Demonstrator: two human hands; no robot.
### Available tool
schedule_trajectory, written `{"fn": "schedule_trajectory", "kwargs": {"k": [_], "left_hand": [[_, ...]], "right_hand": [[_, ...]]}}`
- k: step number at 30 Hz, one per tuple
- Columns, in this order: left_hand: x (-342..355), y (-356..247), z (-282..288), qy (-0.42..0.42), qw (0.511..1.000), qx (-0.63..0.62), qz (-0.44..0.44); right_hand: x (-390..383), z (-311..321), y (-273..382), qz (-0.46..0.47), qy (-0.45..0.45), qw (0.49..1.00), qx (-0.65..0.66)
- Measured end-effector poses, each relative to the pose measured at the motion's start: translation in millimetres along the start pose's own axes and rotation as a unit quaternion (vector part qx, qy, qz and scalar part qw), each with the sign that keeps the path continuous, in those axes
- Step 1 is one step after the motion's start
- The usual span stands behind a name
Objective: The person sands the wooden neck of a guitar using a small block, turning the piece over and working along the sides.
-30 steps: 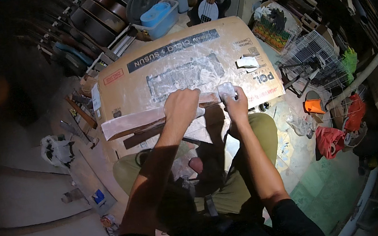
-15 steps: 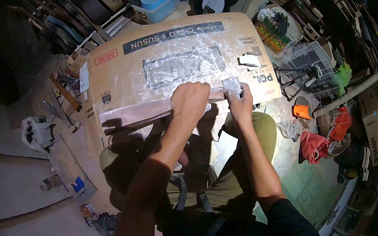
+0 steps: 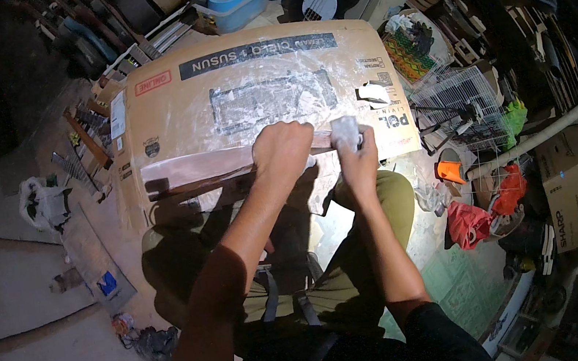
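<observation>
A long, narrow, pale brown wooden piece (image 3: 195, 169) lies along the near edge of a flat cardboard box (image 3: 176, 115), just above my lap. My left hand (image 3: 283, 150) is closed in a fist around it from above, right of its middle. My right hand (image 3: 358, 163) pinches a small grey piece of sandpaper (image 3: 345, 130) against the wood's right end, slightly blurred. Fingers and sandpaper hide that end. White dust covers much of the cardboard, and a small white scrap (image 3: 373, 95) rests on its right part.
Left of the box lie wooden strips and tools (image 3: 87, 138) and a clear plastic bag (image 3: 44, 202). To the right are a wire rack (image 3: 460, 108), an orange-and-black object (image 3: 450, 167) and red cloth (image 3: 469, 224). A blue tub (image 3: 236, 12) and a guitar body (image 3: 320, 5) stand beyond.
The whole view has shifted slightly to the left. My right hand and the sandpaper have moved a little along the wood's right end; my left hand keeps its grip.
</observation>
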State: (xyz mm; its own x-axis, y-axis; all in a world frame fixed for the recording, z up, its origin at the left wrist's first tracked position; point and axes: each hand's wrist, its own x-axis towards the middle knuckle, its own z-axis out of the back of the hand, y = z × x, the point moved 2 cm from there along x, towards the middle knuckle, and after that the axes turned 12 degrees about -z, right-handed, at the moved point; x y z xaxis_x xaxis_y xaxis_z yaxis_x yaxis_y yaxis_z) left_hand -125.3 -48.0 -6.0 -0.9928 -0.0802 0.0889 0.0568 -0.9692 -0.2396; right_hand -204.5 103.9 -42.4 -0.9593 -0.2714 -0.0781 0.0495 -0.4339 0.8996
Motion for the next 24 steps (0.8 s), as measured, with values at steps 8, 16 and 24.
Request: {"fn": "schedule_trajectory", "kwargs": {"k": [8, 16, 24], "left_hand": [[-5.6, -1.8, 9.5, 0.008, 1.0, -0.023, -0.003], [-6.5, -1.8, 10.3, 0.008, 0.999, -0.027, 0.017], [-6.4, -2.0, 10.8, 0.002, 1.0, -0.018, 0.016]], "right_hand": [[-28.1, -0.4, 20.1, 0.11, -0.036, 0.989, -0.097], [-36.6, -7.2, 36.3, 0.148, -0.029, 0.98, -0.129], [-37.2, -4.6, 35.9, 0.191, -0.024, 0.971, -0.142]]}}
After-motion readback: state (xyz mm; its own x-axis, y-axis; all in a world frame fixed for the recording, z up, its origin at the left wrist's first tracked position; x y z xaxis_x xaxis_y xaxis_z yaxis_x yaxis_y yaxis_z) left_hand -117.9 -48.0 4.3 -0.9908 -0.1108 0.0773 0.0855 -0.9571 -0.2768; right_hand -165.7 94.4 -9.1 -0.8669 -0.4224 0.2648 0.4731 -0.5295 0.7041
